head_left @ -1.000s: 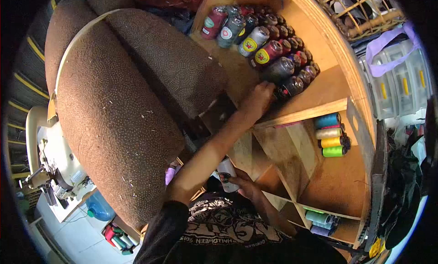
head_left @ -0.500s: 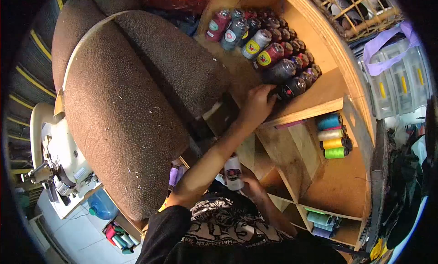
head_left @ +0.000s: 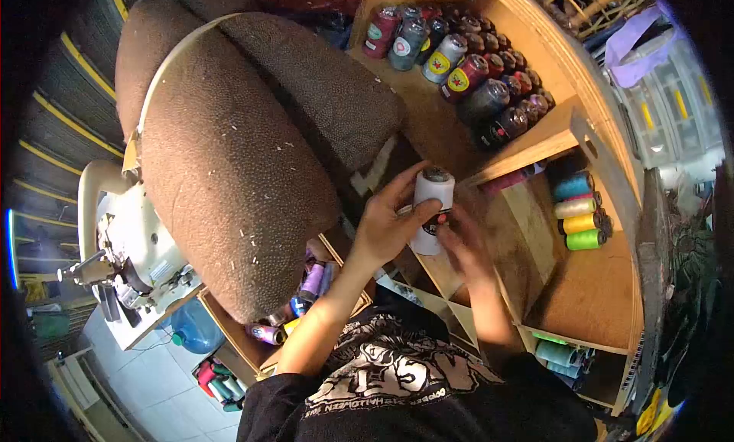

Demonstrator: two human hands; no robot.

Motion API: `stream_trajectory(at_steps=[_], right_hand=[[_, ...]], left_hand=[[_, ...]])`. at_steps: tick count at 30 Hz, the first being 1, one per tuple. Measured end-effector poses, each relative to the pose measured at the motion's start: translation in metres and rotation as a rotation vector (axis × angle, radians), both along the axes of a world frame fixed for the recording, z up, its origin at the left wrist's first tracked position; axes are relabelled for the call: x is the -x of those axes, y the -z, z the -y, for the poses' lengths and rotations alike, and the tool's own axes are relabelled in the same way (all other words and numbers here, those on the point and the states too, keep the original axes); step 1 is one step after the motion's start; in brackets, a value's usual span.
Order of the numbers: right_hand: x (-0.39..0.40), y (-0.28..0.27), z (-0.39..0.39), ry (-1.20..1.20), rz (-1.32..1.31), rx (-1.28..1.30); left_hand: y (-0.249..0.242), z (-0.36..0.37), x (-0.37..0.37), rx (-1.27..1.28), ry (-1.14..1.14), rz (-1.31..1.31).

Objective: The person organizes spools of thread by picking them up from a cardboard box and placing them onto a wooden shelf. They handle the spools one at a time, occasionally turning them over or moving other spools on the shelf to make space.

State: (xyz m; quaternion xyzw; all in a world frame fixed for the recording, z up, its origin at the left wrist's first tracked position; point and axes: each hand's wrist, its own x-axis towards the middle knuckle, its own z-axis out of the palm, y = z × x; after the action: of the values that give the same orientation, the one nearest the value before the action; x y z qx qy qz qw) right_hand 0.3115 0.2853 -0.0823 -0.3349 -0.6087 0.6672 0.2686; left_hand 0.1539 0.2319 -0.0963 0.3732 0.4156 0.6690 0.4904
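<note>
A white thread spool [head_left: 433,190] with a black label stands upright between my hands, in front of the shelf unit. My left hand [head_left: 388,222] grips its upper part, thumb across the front and fingers behind. Slightly blurred, my right hand [head_left: 466,247] has its fingers curled against the spool's right side, near the label. Rows of dark, red and grey thread spools stand on the upper shelf beyond, with a black spool [head_left: 505,127] at the near end.
A large brown textured padded form [head_left: 237,144] fills the left centre. Behind it is a white sewing machine [head_left: 141,239]. Coloured spools lie in the right compartment [head_left: 585,304]. An open drawer [head_left: 264,358] with more spools is at lower left, beside a blue water bottle [head_left: 197,327].
My left hand has drawn back from the black spool on the shelf and now grips the white spool. My right hand and the white spool have risen. The view has shifted slightly.
</note>
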Motion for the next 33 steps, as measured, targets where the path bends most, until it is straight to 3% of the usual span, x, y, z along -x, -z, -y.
stream_trajectory(at_steps=[2,5,6,7,9,11,15,27,28,33], right_hand=[[-0.004,-0.008,-0.009,-0.063,0.08,-0.143],[0.024,-0.021,-0.014,0.176,-0.035,-0.332],[0.038,-0.04,-0.017,0.217,0.06,-0.344],[0.058,-0.043,-0.024,0.261,-0.169,-0.274],[0.091,-0.033,-0.057,0.366,-0.289,-0.465],[0.114,-0.025,-0.093,0.503,-0.036,-0.773],[0.152,-0.011,-0.138,0.673,0.262,-0.749],[0.177,0.035,-0.177,0.803,0.3,-0.899],[0.175,0.036,-0.176,0.806,0.301,-0.948],[0.154,0.032,-0.151,0.817,0.282,-1.219]], left_hand=[[0.002,-0.002,-0.002,-0.109,-0.03,-0.046],[-0.016,0.015,-0.01,-0.063,-0.329,-0.427],[-0.022,0.023,-0.013,-0.02,-0.336,-0.443],[-0.028,0.03,-0.015,0.023,-0.341,-0.458],[-0.031,0.044,-0.018,0.011,-0.402,-0.594],[-0.024,0.052,-0.022,0.036,-0.367,-0.584],[-0.006,0.07,-0.034,0.077,-0.324,-0.523],[0.042,0.13,-0.032,0.219,-0.263,-0.701],[0.043,0.135,-0.031,0.271,-0.261,-0.611],[0.078,0.18,-0.013,0.327,-0.355,-0.715]])
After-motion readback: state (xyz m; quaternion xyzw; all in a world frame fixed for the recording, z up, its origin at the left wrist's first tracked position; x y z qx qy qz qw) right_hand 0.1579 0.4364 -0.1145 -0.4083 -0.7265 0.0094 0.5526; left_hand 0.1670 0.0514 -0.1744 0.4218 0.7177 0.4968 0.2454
